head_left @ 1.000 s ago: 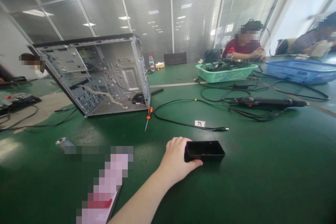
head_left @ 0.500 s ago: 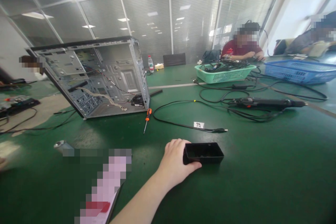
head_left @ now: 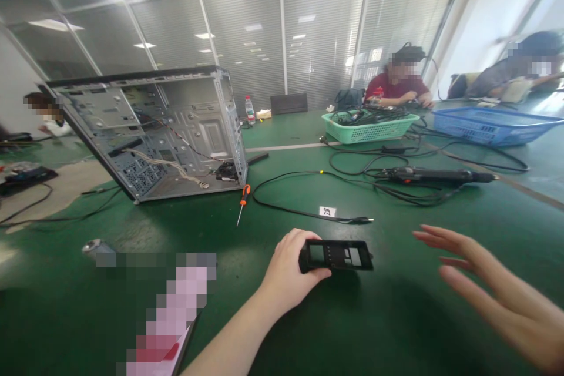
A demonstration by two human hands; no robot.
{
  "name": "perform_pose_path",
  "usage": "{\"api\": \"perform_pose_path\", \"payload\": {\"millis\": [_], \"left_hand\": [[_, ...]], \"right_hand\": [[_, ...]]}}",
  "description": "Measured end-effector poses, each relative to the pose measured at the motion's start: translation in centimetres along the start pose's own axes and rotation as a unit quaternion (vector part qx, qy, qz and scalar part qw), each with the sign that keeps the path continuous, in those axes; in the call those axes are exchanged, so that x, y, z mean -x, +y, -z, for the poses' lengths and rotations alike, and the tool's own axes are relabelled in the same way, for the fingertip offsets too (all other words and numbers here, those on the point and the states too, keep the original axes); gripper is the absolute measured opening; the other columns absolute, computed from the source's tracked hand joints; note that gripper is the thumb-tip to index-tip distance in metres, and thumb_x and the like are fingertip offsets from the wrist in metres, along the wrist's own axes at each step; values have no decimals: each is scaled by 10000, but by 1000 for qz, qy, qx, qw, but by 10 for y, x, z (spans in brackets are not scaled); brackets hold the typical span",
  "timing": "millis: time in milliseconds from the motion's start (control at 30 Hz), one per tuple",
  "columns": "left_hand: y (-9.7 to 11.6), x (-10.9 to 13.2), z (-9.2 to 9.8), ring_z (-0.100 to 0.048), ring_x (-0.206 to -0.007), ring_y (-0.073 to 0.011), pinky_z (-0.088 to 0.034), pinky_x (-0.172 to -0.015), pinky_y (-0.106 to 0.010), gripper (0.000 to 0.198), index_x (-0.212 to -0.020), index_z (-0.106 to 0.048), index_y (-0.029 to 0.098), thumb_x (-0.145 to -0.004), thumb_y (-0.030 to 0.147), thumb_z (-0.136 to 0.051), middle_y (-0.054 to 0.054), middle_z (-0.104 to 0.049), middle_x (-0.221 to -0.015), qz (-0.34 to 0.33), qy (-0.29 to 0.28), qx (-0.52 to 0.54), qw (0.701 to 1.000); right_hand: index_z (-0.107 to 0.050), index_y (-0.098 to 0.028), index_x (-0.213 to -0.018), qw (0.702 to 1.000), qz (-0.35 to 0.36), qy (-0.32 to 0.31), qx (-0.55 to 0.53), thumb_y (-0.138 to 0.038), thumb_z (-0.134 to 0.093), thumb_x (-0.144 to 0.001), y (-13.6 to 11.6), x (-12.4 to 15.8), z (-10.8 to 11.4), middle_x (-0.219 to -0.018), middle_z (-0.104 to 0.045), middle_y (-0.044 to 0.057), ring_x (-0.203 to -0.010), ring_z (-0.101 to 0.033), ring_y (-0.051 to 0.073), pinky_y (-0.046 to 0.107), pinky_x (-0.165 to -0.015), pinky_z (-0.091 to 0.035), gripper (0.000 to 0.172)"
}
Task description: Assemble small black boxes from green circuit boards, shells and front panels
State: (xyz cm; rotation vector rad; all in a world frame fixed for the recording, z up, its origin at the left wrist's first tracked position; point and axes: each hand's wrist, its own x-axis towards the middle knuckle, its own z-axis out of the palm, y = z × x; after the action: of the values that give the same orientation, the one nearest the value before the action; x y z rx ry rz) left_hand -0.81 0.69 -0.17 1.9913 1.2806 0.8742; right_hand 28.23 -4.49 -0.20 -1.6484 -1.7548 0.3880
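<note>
My left hand (head_left: 288,261) grips the left end of a small black rectangular case (head_left: 339,254), thumb in front and fingers behind. The face turned to me has window-like openings and a row of small holes or dots. To the right, apart from the case, my right hand (head_left: 480,279) hangs over the green table with its fingers stretched out and nothing in them. Behind the case lie a cable end (head_left: 363,220) and a small white label with handwriting (head_left: 327,211).
An opened computer case (head_left: 189,135) stands at the left, an orange screwdriver (head_left: 242,202) at its corner. A black electric screwdriver (head_left: 440,175), a green basket (head_left: 370,129) of cables and a blue basket (head_left: 489,129) are at the right. Other people sit around the table.
The black case has been turned, from its open hollow side to a face with cut-outs. My right hand has come into view from the right. The camera has shifted slightly.
</note>
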Motion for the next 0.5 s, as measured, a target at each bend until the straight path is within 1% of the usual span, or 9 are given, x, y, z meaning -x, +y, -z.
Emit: {"api": "perform_pose_path", "payload": {"millis": [67,100,167,233,300,333,433,467,500], "left_hand": [[1,1,1,-527,-1010,-229,-416,-886,-379,419,-994,-548,247,-650,74,-715,-23,-545,-1054,-34,21,24,999],[1,1,2,-526,-1008,-221,-420,-881,-365,424,-994,-540,248,-654,44,-689,-24,-528,-1062,-52,34,32,998],[1,1,3,-524,-1002,-206,-426,-869,-339,454,-997,-522,248,-645,-20,-624,-25,-497,-1071,-84,62,43,994],[-1,1,3,-522,-1005,-198,-425,-864,-323,500,-1006,-506,251,-625,-68,-555,-25,-473,-1080,-103,82,47,990],[-3,1,2,-525,-1007,-194,-422,-863,-318,532,-1010,-500,253,-608,-95,-492,-25,-462,-1077,-106,93,45,989],[-4,1,2,-528,-1005,-192,-422,-863,-317,544,-1012,-500,252,-599,-101,-468,-26,-457,-1078,-102,94,44,989],[-4,1,0,-534,-996,-191,-429,-859,-318,547,-1012,-496,244,-587,-97,-447,-32,-453,-1083,-87,97,52,990],[-3,1,0,-533,-998,-194,-432,-860,-319,532,-1011,-494,239,-592,-86,-462,-34,-457,-1083,-82,101,60,990],[-2,1,0,-532,-1004,-197,-436,-859,-320,511,-1014,-490,234,-603,-69,-489,-38,-462,-1089,-76,104,72,989]], "right_hand": [[-260,-306,-1373,994,21,-90,-51,-648,-363,-862,-32,-12,-20,-1414,-335,92,-1271,-364,300,545,-1042,-331,625],[-195,-303,-1396,989,32,-129,-69,-641,-370,-857,-48,-18,-30,-1436,-290,88,-1288,-343,294,549,-1064,-299,659],[-143,-299,-1403,981,41,-164,-93,-601,-345,-875,-72,-27,-49,-1442,-267,85,-1291,-342,286,555,-1070,-280,641],[-124,-295,-1403,976,41,-180,-116,-558,-362,-879,-82,-31,-63,-1427,-277,89,-1242,-412,269,518,-1044,-343,633],[-129,-291,-1400,975,51,-178,-119,-502,-428,-867,-79,-30,-73,-1392,-320,93,-1153,-495,246,453,-985,-427,646],[-148,-290,-1394,977,69,-167,-111,-460,-461,-858,-74,-29,-76,-1372,-343,91,-1108,-523,236,427,-955,-453,644],[-281,-279,-1336,980,151,-108,-72,-332,-487,-841,-63,-27,-78,-1349,-374,79,-1023,-543,225,401,-905,-465,538],[-331,-269,-1303,980,161,-92,-70,-312,-490,-838,-61,-27,-77,-1324,-401,80,-990,-547,223,399,-888,-465,494],[-371,-259,-1271,981,154,-85,-77,-313,-506,-833,-61,-28,-76,-1284,-438,83,-956,-549,222,397,-868,-465,462]]}}
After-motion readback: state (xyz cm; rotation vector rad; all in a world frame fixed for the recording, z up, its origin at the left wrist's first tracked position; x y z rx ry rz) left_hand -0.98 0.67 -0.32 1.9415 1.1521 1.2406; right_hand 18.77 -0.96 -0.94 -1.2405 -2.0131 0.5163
